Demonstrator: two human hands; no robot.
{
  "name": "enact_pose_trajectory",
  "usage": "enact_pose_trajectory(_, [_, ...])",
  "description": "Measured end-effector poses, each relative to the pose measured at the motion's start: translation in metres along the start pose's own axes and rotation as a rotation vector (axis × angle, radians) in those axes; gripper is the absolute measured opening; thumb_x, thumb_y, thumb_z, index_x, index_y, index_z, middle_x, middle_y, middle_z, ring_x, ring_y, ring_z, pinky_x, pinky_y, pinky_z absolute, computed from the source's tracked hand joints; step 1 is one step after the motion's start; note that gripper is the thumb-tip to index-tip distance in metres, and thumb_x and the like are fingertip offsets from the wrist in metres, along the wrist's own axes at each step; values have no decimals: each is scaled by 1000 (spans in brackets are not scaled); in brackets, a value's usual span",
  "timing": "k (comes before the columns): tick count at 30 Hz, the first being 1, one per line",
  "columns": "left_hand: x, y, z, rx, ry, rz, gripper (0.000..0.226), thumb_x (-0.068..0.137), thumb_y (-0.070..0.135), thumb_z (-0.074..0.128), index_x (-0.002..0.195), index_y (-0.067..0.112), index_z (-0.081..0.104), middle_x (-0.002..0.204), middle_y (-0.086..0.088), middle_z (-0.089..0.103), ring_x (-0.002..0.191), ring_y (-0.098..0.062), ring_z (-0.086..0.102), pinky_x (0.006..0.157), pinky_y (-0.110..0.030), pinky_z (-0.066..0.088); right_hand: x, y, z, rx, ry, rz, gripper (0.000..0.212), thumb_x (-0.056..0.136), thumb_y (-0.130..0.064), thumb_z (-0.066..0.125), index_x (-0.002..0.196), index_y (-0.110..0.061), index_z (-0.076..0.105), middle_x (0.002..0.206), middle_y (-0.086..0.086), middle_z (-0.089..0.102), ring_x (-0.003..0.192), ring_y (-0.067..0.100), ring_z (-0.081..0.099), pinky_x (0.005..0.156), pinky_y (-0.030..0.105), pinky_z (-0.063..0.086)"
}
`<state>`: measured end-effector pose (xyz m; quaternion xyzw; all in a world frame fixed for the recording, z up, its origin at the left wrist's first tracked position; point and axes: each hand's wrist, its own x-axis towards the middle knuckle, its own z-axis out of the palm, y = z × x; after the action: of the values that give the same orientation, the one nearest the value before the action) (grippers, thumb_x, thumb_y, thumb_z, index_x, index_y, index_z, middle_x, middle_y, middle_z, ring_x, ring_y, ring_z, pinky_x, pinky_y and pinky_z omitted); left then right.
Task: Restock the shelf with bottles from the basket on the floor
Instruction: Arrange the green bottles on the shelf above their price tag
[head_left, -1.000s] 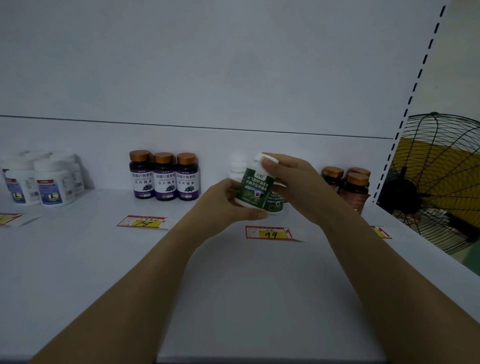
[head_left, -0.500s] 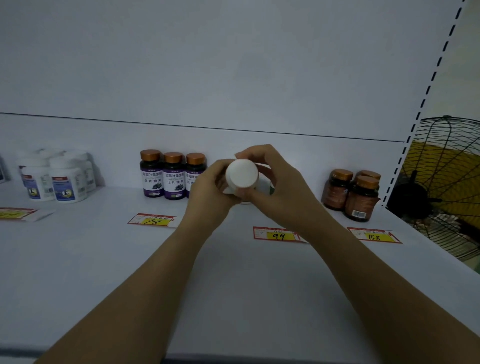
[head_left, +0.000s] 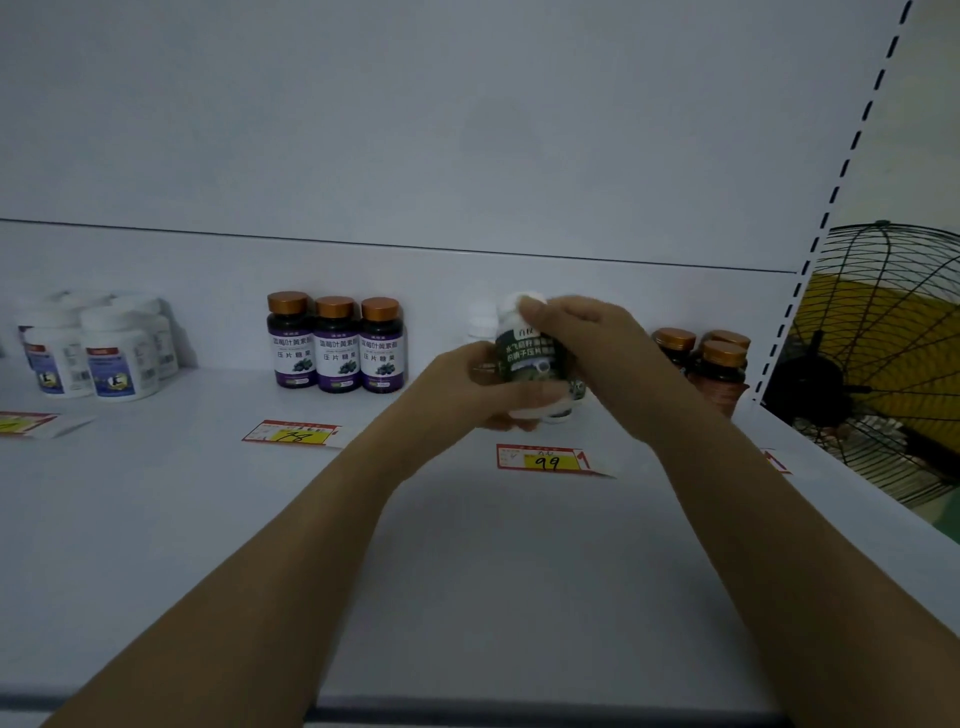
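Whereas its cap faced you a moment ago, the green-labelled bottle (head_left: 530, 358) is now near upright, label forward, gripped by your left hand (head_left: 467, 387) and right hand (head_left: 587, 343), apparently ready for shelving.

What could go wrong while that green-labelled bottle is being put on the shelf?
The green-labelled bottle, held by the left hand and right hand, sits close in front of a white-capped bottle and could knock it over. The right forearm lies near the brown bottles and might nudge them.
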<state>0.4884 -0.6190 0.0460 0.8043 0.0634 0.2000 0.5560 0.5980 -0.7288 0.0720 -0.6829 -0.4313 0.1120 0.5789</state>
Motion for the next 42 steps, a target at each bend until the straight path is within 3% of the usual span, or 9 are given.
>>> enact_pose_trajectory(2, [-1,3,0,-116,-72,-125,57,65,53,63,105,12,63,89,-13,74,79,-26,71,77,-31,58,2,7,-3,74,-37,197,53,81,-54,64,104,-7,69,97,13,73,89,29,70,86,42,56])
enact_pose_trajectory(5, [-1,0,-2,-214,-98,-209,70,64,64,53,103,7,66,88,-24,71,73,-29,70,72,-34,59,1,11,-3,181,-61,298,49,84,-50,63,109,-8,67,95,12,71,80,21,69,71,31,56])
enact_pose_trajectory(11, [0,-3,-4,-236,-131,-222,59,72,59,53,103,10,66,93,-23,71,77,-30,71,75,-35,59,1,12,-2,195,-60,323,43,84,-48,63,104,-10,66,88,10,71,74,19,68,68,29,56])
enact_pose_trajectory(17, [4,-8,-4,-230,-101,-209,37,80,42,61,104,15,63,97,-10,73,91,-24,71,82,-31,57,6,4,0,6,86,223,40,82,-47,66,98,-10,63,96,10,71,92,27,69,89,46,55])
enact_pose_trajectory(22, [4,-14,-6,39,0,-80,30,79,27,72,108,25,62,107,5,70,98,-6,65,87,-22,50,-3,-5,-2,-144,40,10,35,87,-33,64,118,-18,58,104,-4,64,98,15,64,87,35,55])
enact_pose_trajectory(26, [5,-24,-7,240,60,6,42,77,24,75,116,21,60,110,6,68,96,-5,64,85,-19,50,-1,-10,0,-540,82,-104,35,84,-42,66,111,-20,62,103,-8,64,92,6,59,72,14,46])
enact_pose_trajectory(32, [8,-31,-9,437,197,25,48,82,36,68,125,19,53,120,5,61,94,-1,49,68,-7,33,18,-43,3,-933,-68,-86,40,86,-40,63,117,-14,61,109,1,61,98,14,56,79,24,43])
enact_pose_trajectory(37, [4,-33,-6,580,143,-47,50,95,40,49,140,20,38,141,0,47,120,-11,47,90,-22,36,49,-73,-11,-878,-13,-63,31,86,-29,66,108,-8,68,105,6,68,96,17,63,75,24,46])
enact_pose_trajectory(42, [8,-44,-2,842,-2,-159,52,101,37,32,146,11,27,153,-6,27,138,-21,28,110,-32,26,83,-59,-7,-991,76,-59,37,86,-24,65,111,3,66,115,16,66,107,28,59,85,32,49])
